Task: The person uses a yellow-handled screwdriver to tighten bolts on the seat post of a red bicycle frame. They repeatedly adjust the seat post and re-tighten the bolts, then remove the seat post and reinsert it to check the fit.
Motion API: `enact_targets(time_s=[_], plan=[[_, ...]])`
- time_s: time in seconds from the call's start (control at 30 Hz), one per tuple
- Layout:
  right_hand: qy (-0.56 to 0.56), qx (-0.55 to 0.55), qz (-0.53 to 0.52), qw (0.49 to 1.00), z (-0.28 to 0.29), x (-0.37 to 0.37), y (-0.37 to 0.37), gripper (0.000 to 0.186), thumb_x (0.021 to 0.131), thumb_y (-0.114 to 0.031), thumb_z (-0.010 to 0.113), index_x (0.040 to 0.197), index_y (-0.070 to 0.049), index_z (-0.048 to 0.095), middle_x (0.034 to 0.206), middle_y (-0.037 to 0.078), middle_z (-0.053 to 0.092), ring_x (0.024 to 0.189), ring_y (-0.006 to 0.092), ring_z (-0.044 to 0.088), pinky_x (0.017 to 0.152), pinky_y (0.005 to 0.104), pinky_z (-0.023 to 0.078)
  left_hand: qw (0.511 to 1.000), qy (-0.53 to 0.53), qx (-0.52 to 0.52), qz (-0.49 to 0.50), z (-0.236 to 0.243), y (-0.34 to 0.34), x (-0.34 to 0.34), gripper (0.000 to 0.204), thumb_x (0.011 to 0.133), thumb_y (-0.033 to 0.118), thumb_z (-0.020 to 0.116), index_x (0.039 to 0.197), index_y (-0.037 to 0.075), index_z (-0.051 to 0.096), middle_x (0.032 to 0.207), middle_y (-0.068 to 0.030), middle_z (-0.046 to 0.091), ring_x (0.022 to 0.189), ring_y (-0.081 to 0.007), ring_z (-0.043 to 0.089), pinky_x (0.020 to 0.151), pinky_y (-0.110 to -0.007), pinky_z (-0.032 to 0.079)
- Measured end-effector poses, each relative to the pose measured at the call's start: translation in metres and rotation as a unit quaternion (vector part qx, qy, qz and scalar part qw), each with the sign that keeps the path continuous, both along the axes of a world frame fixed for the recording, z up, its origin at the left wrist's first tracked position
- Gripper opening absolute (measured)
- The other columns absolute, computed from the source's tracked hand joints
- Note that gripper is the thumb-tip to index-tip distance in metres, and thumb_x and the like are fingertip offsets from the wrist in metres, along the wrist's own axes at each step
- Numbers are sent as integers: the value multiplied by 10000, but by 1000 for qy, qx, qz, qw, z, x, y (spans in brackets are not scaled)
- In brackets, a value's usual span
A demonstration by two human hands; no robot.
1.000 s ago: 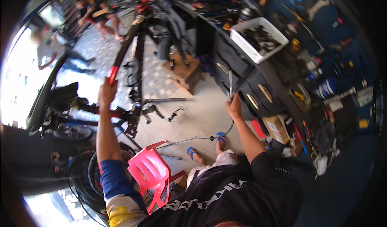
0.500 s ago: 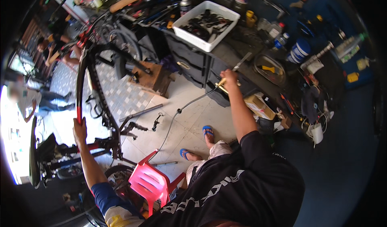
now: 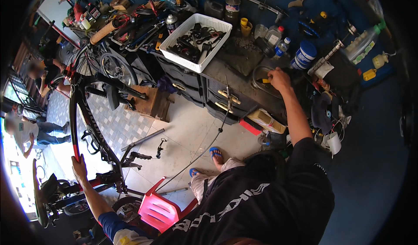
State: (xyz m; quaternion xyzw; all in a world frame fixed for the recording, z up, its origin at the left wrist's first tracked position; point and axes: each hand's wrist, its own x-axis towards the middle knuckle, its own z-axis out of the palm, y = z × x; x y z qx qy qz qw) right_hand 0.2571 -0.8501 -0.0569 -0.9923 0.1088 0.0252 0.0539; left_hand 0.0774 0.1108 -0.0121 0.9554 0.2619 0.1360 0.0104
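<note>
On the left, a black bicycle frame with red sections (image 3: 75, 114) stands tilted. My left hand (image 3: 79, 169) is wrapped round its long tube at a red part. My right hand (image 3: 281, 79) reaches over the workbench into a round, shallow bowl (image 3: 257, 72). Its fingers are closed at a yellow-handled brush (image 3: 264, 81), whose far end is hidden. Left of that hand, a thin grey hose (image 3: 198, 154) rises from the floor. Its slim metal end leans against the drawer fronts (image 3: 217, 98).
A white basket (image 3: 198, 64) of dark parts sits on the bench beside bottles and a blue tub (image 3: 303, 55). A pink plastic chair (image 3: 161, 210) stands near my legs, a wooden box (image 3: 150, 103) farther off. Two people (image 3: 32, 129) are at the left.
My right hand has let go of the hose end, now against the drawers, and moved right to the bowl. The left hand stays on the frame. The view has shifted.
</note>
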Motion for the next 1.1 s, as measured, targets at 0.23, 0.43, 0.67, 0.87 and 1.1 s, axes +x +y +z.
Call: enact_targets(time_s=[0.23,0.43,0.67,0.87,1.1], plan=[[107,-48,107,987,-18,25,-11,300,842,-150,761,1140,-157,726,1289,108,623,1190,297,632,965,442,534,1000,-11,13,1,2,-6,-4,447,982,498,622,1053,64,540,835,-282,690,802,-532,653,650,-603,467],[56,2,58,997,8,27,-20,432,821,-207,756,1226,-136,624,1205,155,699,1115,354,673,896,483,548,1000,1,-9,30,4,-6,-5,440,982,486,626,1047,57,552,839,-278,687,812,-535,646,660,-595,464],[-135,128,-18,982,36,12,-48,389,838,-249,737,1150,-80,579,913,202,727,909,411,706,777,480,545,1000,14,-4,21,2,-3,2,485,979,522,616,1052,45,564,860,-262,696,795,-512,665,666,-571,480],[-190,163,-59,966,13,-5,-43,412,828,-256,752,1127,-35,573,924,196,735,923,375,725,800,442,551,1000,7,-10,7,3,0,-1,475,981,527,606,1053,61,557,843,-269,695,802,-518,662,656,-594,469],[-190,201,-127,953,-5,-9,-36,432,863,-340,718,1123,-24,582,982,226,734,972,387,720,842,453,550,1000,9,-1,16,6,-5,0,477,976,528,612,1056,61,560,847,-269,698,808,-516,667,669,-594,472]])
